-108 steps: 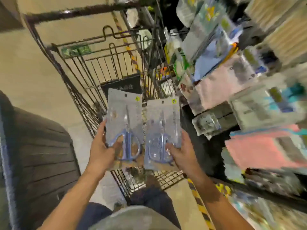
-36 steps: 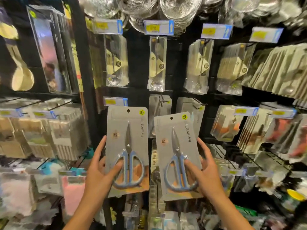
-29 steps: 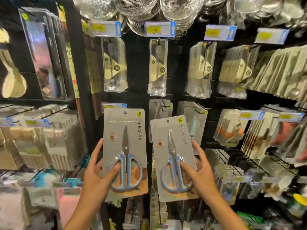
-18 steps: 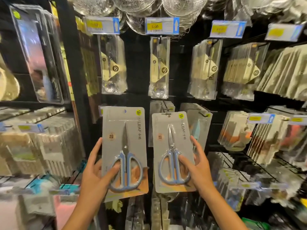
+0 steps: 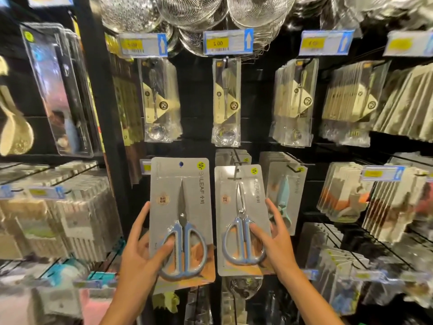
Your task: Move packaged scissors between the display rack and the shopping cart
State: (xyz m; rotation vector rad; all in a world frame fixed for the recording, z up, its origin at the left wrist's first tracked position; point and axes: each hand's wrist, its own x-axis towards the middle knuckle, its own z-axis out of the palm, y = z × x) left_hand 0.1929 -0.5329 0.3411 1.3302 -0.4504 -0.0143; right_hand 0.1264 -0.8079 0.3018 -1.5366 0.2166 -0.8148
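Gripping one "SMLEAF" scissors pack (image 5: 181, 207) each, left hand (image 5: 143, 256) and right hand (image 5: 273, 242) face "5.00" tags (image 5: 228, 42).

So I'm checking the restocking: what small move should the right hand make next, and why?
Probably push the right pack straight back along the hook: its hang hole looks just at the hook's tip, and the right hand holds it by the lower edge.

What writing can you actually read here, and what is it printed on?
"SMLEAF": left scissors pack, held by the left hand.
"5.00": middle price tag.
"5.00", fainter: left price tag.
Right scissors pack, in the right hand: brand blurred.
Round sticker, other tags: unreadable.
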